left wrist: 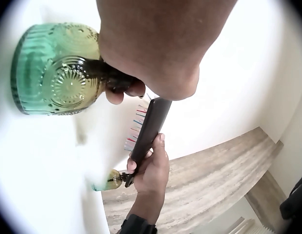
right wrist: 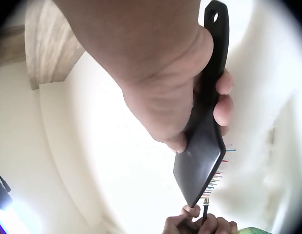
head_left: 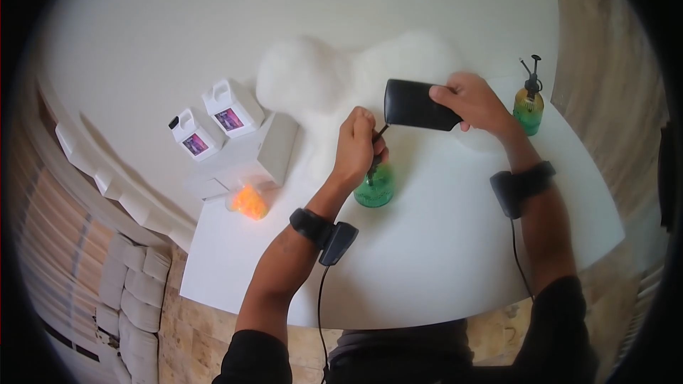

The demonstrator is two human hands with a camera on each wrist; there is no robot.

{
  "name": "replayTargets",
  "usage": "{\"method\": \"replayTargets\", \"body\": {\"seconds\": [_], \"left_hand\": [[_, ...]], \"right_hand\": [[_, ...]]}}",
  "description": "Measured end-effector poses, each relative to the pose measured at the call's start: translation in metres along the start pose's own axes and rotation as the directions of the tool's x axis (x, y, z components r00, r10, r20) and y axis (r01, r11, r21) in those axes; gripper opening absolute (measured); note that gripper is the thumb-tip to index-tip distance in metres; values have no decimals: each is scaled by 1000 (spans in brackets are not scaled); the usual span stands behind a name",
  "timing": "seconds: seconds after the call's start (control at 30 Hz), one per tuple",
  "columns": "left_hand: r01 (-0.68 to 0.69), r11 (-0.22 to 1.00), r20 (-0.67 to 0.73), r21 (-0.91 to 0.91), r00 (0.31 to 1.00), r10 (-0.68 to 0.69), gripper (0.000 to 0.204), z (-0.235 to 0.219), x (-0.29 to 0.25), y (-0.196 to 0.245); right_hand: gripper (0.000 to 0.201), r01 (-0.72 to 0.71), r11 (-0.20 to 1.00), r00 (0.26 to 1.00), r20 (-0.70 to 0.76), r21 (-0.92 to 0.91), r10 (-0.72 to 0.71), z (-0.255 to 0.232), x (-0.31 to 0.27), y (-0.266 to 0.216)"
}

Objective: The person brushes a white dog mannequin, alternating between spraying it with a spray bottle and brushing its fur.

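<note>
My left hand [head_left: 358, 146] grips the black spray top of a green-to-yellow embossed glass spray bottle [head_left: 375, 190], which is upright on the white table [head_left: 441, 256]. Its nozzle is close to the bristle side of a black paddle hairbrush [head_left: 418, 104]. My right hand [head_left: 478, 103] holds that hairbrush by the handle, the smooth black back facing up toward my head. In the left wrist view, thin bristles in red, blue and white [left wrist: 137, 124] point toward the bottle. The right wrist view shows the thumb [right wrist: 176, 142] along the brush's back and fingers round the handle.
A second green-and-yellow spray bottle [head_left: 528, 105] stands at the table's right. Fluffy white mounds [head_left: 302, 75] lie at the back. To the left are two white jugs [head_left: 231, 110] by a white box [head_left: 274, 149], and a clear cup with bright orange pieces [head_left: 249, 203].
</note>
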State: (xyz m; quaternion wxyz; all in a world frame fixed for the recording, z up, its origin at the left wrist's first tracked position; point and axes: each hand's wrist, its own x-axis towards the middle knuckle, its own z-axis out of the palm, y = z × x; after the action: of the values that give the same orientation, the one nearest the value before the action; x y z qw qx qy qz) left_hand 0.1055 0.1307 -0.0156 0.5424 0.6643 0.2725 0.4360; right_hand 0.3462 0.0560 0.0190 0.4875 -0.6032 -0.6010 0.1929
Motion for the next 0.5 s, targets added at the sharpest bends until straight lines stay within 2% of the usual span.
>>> {"method": "replayTargets", "body": {"seconds": [0.13, 0.2, 0.23, 0.3, 0.43, 0.5], "left_hand": [[-5, 999, -27, 45, 1000, 6, 31, -14, -12, -7], [-27, 998, -45, 65, 999, 30, 32, -17, -12, -6], [-46, 998, -84, 31, 995, 48, 33, -16, -9, -3], [-91, 995, -163, -41, 983, 83, 36, -14, 1, 4], [-44, 995, -189, -91, 982, 26, 41, -7, 14, 25], [-39, 996, -187, -82, 982, 23, 40, -3, 14, 28]], "right_hand": [[50, 49, 999, 998, 27, -21, -48, 3, 3, 11], [51, 122, 990, 989, -97, 66, -115, 6, 6, 14], [51, 121, 990, 989, -97, 69, -114, 6, 6, 14], [51, 28, 982, 987, -158, 187, 2, 5, 8, 12], [50, 94, 966, 980, -196, 240, -46, 8, 10, 14], [50, 75, 975, 982, -186, 209, -36, 10, 9, 14]]}}
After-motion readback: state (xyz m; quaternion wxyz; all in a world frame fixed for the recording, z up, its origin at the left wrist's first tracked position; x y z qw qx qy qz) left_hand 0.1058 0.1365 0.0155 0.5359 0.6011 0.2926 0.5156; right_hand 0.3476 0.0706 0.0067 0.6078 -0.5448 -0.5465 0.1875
